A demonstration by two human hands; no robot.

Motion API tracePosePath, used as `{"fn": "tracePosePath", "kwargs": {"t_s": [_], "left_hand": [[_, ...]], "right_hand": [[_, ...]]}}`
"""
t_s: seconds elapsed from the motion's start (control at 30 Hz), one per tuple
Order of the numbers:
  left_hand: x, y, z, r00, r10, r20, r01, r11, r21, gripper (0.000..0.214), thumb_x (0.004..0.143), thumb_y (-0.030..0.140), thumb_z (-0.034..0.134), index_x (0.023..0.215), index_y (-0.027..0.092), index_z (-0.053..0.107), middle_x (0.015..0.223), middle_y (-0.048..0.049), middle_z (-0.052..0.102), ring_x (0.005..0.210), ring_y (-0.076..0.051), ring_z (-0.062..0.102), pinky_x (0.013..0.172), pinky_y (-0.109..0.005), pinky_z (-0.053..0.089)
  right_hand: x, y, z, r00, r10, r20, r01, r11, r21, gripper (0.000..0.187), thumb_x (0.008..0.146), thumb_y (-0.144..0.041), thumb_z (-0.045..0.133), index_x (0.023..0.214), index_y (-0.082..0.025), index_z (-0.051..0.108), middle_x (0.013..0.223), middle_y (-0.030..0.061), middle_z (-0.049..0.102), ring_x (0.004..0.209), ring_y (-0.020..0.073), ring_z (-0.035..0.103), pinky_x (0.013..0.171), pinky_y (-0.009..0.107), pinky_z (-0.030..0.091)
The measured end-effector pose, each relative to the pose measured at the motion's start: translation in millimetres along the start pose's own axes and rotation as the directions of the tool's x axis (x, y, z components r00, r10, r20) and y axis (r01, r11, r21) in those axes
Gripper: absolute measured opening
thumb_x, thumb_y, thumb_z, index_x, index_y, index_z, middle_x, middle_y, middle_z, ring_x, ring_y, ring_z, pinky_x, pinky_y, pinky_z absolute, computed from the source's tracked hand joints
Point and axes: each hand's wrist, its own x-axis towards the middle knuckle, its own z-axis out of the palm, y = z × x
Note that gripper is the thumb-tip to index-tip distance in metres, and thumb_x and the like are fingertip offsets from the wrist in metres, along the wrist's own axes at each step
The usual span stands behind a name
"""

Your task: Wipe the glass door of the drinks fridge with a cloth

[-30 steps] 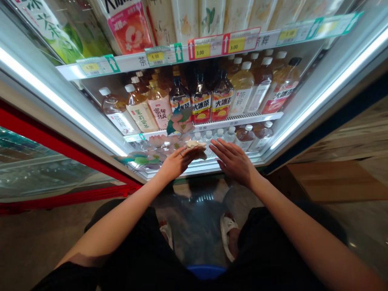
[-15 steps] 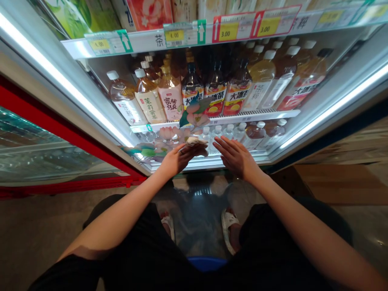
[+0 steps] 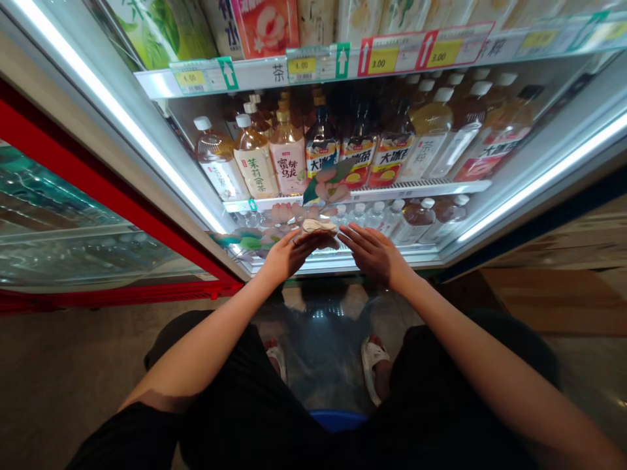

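My left hand (image 3: 287, 256) is curled around a crumpled cream cloth or tissue (image 3: 318, 226), which sits at its fingertips against the glass cooler door (image 3: 294, 163). Just to its right, my right hand (image 3: 372, 254) is flat with the fingers spread, holding nothing and close to the lower part of the door. Pink flower decals (image 3: 333, 190) are directly above both hands. Behind the glass stand bottled teas (image 3: 357, 147) on a shelf, with smaller bottles (image 3: 377, 215) on the shelf below.
Price strips with yellow tags run along the shelf edge (image 3: 313, 68). A red cooler frame (image 3: 98, 163) runs along the left, with a lit strip beside it. My white sandals (image 3: 375, 369) stand on the shiny floor, near a blue rim (image 3: 337, 420). Wooden panelling (image 3: 553, 300) lies right.
The shelves have shifted higher and rightward in the picture. Both hands stay near the door, slightly closer together, and the cloth remains in my left hand.
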Motion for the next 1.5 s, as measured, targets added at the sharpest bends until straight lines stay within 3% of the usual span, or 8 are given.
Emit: {"fn": "tracePosePath", "kwargs": {"t_s": [0.23,0.47,0.67,0.8,0.93,1.17,1.4,1.5], "left_hand": [[-17,-1,-15.4,0.977,-0.190,-0.093,0.193,0.981,0.016,0.080,0.107,0.006,0.041,0.177,0.036,0.018,0.178,0.0033,0.035,0.164,-0.017,0.040,0.142,-0.042,0.020],[-21,8,-8.9,0.982,-0.172,-0.072,0.175,0.984,0.036,0.080,0.106,0.002,0.038,0.178,0.032,0.017,0.177,0.0029,0.038,0.165,-0.013,0.037,0.142,-0.036,0.013],[-22,-4,-29.8,0.947,-0.286,-0.144,0.297,0.953,0.063,0.089,0.105,0.008,0.048,0.178,0.041,0.009,0.181,0.0044,0.027,0.168,-0.017,0.031,0.143,-0.043,0.004],[-26,0,-22.9,0.956,-0.280,-0.088,0.286,0.956,0.063,0.089,0.104,0.009,0.049,0.178,0.036,0.010,0.181,0.0025,0.029,0.169,-0.017,0.031,0.143,-0.041,0.012],[-21,6,-10.6,0.983,-0.182,0.014,0.181,0.981,0.063,0.091,0.101,0.002,0.043,0.178,0.036,0.009,0.177,0.0050,0.040,0.166,-0.010,0.036,0.141,-0.033,0.019],[-21,4,-26.6,0.914,-0.356,-0.197,0.379,0.920,0.099,0.093,0.104,0.007,0.048,0.178,0.041,0.004,0.181,0.0042,0.029,0.169,-0.015,0.030,0.143,-0.042,0.001],[-30,8,-11.8,0.961,-0.252,-0.116,0.262,0.962,0.079,0.093,0.102,0.001,0.043,0.177,0.037,0.000,0.178,0.0051,0.037,0.166,-0.013,0.036,0.142,-0.037,0.012],[-31,4,-18.9,0.950,-0.291,-0.112,0.300,0.951,0.079,0.090,0.105,0.004,0.042,0.177,0.041,0.000,0.179,0.0071,0.032,0.166,-0.013,0.036,0.142,-0.038,0.011]], "right_hand": [[5,1,-4,1.000,0.002,0.015,-0.001,1.000,-0.014,0.075,0.104,-0.006,0.049,0.175,-0.025,0.032,0.167,0.0091,0.058,0.156,0.0247,0.054,0.126,0.045,0.047],[18,-6,-2,0.999,-0.037,0.020,0.037,0.999,-0.001,0.075,0.103,-0.006,0.051,0.174,-0.023,0.036,0.166,0.0097,0.059,0.155,0.0249,0.055,0.126,0.043,0.044],[27,-9,4,0.999,-0.043,0.007,0.043,0.999,0.004,0.076,0.103,-0.005,0.049,0.175,-0.024,0.033,0.166,0.0086,0.059,0.155,0.0244,0.055,0.126,0.044,0.044],[30,-10,12,0.998,-0.067,-0.011,0.067,0.998,0.005,0.080,0.104,-0.004,0.049,0.178,-0.024,0.025,0.166,0.0086,0.059,0.155,0.0244,0.056,0.126,0.044,0.045],[32,-14,17,0.996,-0.082,-0.018,0.082,0.997,0.007,0.083,0.104,-0.005,0.050,0.178,-0.025,0.021,0.166,0.0086,0.059,0.155,0.0241,0.056,0.126,0.044,0.046],[38,-19,16,0.993,-0.112,-0.041,0.111,0.994,-0.023,0.076,0.104,-0.004,0.049,0.175,-0.024,0.031,0.164,0.0079,0.062,0.155,0.0220,0.056,0.127,0.041,0.044],[35,-17,14,0.990,-0.112,-0.090,0.110,0.994,-0.023,0.087,0.103,-0.005,0.052,0.179,-0.025,0.016,0.162,0.0075,0.064,0.152,0.0219,0.059,0.125,0.040,0.045],[35,-16,10,0.991,-0.098,-0.089,0.097,0.995,-0.019,0.086,0.103,-0.005,0.051,0.179,-0.026,0.016,0.162,0.0075,0.063,0.153,0.0221,0.058,0.126,0.041,0.044]]}}
